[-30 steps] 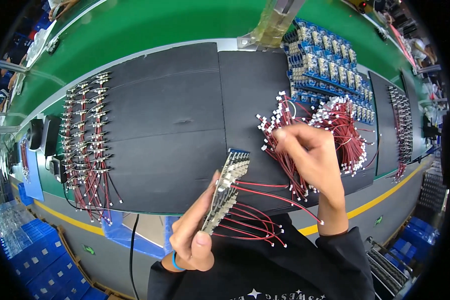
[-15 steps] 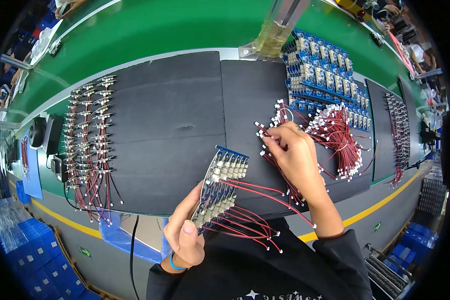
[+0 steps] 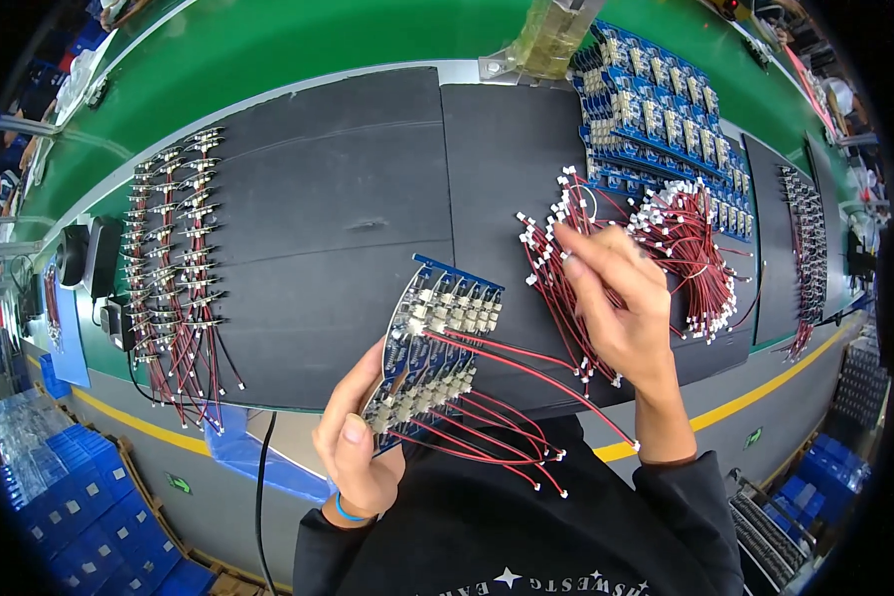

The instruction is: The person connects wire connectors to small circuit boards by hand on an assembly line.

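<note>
My left hand [image 3: 360,447] grips a blue circuit board panel [image 3: 432,343] by its left edge, thumb in front. The panel is tilted and carries rows of small white connectors. Several red-and-black cables [image 3: 536,377] run from it to the right, their white plugs hanging loose. My right hand [image 3: 626,298] is closed in a pinch at the white plug end of a cable, over a loose spread of connector cables [image 3: 556,298] on the black mat. Its fingers partly hide that plug.
Stacked blue circuit boards [image 3: 661,114] stand at the back right, behind a thick cable bundle [image 3: 700,258]. Boards with cables attached [image 3: 174,258] lie in rows on the left of the black mat [image 3: 328,219]. A metal post [image 3: 556,40] rises behind the mat.
The view has shifted a little. My right hand has moved slightly right over the loose cables, fingertips now among the white plugs. My left hand still holds the panel, slightly farther left.
</note>
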A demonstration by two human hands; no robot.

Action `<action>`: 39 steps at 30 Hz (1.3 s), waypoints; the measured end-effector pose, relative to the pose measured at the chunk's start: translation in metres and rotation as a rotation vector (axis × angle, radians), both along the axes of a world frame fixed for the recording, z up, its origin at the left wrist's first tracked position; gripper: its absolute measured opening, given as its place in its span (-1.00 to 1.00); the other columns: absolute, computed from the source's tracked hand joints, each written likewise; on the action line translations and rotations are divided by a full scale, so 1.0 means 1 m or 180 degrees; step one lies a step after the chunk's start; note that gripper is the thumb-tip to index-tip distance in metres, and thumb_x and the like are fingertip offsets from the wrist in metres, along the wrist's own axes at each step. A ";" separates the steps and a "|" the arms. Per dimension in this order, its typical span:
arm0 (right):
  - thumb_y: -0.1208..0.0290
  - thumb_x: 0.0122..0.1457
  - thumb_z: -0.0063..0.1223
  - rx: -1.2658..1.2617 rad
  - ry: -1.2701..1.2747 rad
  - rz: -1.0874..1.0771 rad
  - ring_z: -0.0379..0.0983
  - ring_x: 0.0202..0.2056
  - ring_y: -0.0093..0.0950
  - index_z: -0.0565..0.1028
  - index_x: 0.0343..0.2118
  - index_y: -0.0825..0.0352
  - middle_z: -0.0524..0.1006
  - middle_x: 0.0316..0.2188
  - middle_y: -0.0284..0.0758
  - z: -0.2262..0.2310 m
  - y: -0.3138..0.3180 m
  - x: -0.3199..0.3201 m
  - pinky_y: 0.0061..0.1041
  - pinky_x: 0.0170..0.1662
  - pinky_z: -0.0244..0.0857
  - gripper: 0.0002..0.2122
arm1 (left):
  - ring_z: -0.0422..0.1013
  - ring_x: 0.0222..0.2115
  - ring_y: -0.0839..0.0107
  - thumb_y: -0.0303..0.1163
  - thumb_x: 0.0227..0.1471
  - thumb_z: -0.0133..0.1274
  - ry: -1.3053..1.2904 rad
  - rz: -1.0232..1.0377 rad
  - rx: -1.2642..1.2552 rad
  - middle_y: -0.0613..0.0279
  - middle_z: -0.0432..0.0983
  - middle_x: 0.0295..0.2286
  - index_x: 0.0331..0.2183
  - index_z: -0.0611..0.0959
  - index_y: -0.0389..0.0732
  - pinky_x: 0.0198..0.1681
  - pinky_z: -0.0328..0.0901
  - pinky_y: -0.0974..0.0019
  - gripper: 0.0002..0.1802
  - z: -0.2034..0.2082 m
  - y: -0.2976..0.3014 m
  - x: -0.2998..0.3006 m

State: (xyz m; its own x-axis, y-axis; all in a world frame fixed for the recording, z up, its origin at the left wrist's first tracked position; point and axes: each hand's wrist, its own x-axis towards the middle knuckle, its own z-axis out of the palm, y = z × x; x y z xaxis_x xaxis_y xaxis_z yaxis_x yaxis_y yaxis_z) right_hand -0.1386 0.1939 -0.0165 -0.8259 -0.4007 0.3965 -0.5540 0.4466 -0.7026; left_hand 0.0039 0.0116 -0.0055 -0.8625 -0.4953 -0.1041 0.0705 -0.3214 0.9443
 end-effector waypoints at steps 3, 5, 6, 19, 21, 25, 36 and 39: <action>0.66 -0.08 0.13 -0.0666 -0.1450 0.0439 0.32 -0.65 -0.70 0.47 -0.17 0.42 0.50 -0.59 -0.34 0.010 -0.005 0.015 -0.71 -0.60 0.16 -0.68 | 0.37 -0.15 0.02 -0.14 0.00 -0.19 0.0102 -0.0039 0.0154 -0.27 0.33 -0.14 -0.06 0.27 -0.61 -0.05 0.28 0.08 -0.33 -0.003 -0.001 0.000; 0.67 -0.12 0.16 -0.0562 -0.1487 0.0644 0.33 -0.66 -0.70 0.53 -0.33 0.44 0.52 -0.59 -0.32 0.009 -0.005 0.016 -0.73 -0.60 0.17 -0.79 | 0.36 -0.14 0.01 -0.15 -0.01 -0.20 0.0124 -0.0052 0.0186 -0.28 0.33 -0.14 -0.07 0.27 -0.62 -0.04 0.26 0.07 -0.33 -0.003 0.001 -0.002; 0.69 -0.15 0.18 -0.0512 -0.1383 0.0815 0.32 -0.67 -0.72 0.55 -0.40 0.45 0.52 -0.61 -0.32 0.008 -0.007 0.015 -0.74 -0.61 0.15 -0.82 | 0.36 -0.14 0.01 -0.15 -0.01 -0.20 0.0118 -0.0068 0.0195 -0.28 0.33 -0.14 -0.07 0.27 -0.62 -0.04 0.26 0.07 -0.33 -0.002 0.002 -0.003; 0.63 -0.04 0.11 -0.0657 -0.2231 0.0908 0.44 -0.59 -0.60 0.51 -0.45 0.45 0.51 -0.60 -0.30 0.010 -0.020 0.029 -0.66 -0.54 0.29 -0.94 | 0.31 -0.08 0.06 -0.08 0.03 -0.16 0.0048 -0.0388 0.0178 -0.24 0.30 -0.09 -0.04 0.26 -0.59 0.01 0.20 0.10 -0.29 0.005 0.006 0.003; 0.61 -0.01 0.11 -0.0672 -0.2175 0.0864 0.40 -0.59 -0.71 0.50 -0.45 0.45 0.50 -0.63 -0.35 0.007 -0.020 0.031 -0.72 -0.55 0.26 -0.95 | 0.31 -0.07 0.07 -0.08 0.03 -0.16 0.0060 -0.0386 0.0136 -0.24 0.29 -0.08 -0.04 0.27 -0.59 0.02 0.19 0.11 -0.29 0.006 0.007 0.003; 0.61 0.01 0.10 -0.0918 -0.2422 0.0781 0.38 -0.57 -0.75 0.48 -0.44 0.47 0.49 -0.63 -0.39 0.006 -0.024 0.036 -0.76 -0.54 0.26 -0.94 | 0.22 -0.01 -0.02 -0.15 0.08 -0.23 0.0264 -0.0579 0.0044 -0.35 0.23 -0.06 -0.04 0.26 -0.61 0.08 0.09 0.10 -0.35 0.005 0.004 0.003; 0.65 0.07 -0.01 -0.0978 -0.3277 0.0399 0.42 -0.56 -0.70 0.46 -0.46 0.50 0.50 -0.59 -0.34 0.016 -0.026 0.034 -0.78 -0.52 0.27 -0.96 | 0.15 0.03 -0.17 -0.21 0.13 -0.27 0.0443 -0.0861 -0.0093 -0.45 0.18 -0.05 -0.02 0.23 -0.63 0.11 0.01 0.07 -0.39 0.004 0.005 0.004; 0.63 0.07 -0.01 -0.0819 -0.3152 0.0467 0.39 -0.62 -0.69 0.47 -0.45 0.50 0.50 -0.60 -0.32 0.019 -0.027 0.033 -0.79 -0.60 0.22 -0.95 | 0.06 0.07 -0.16 -0.19 0.12 -0.22 0.0521 -0.1001 -0.0233 -0.50 0.13 -0.04 -0.02 0.22 -0.62 0.13 -0.05 0.06 -0.37 0.004 0.006 0.004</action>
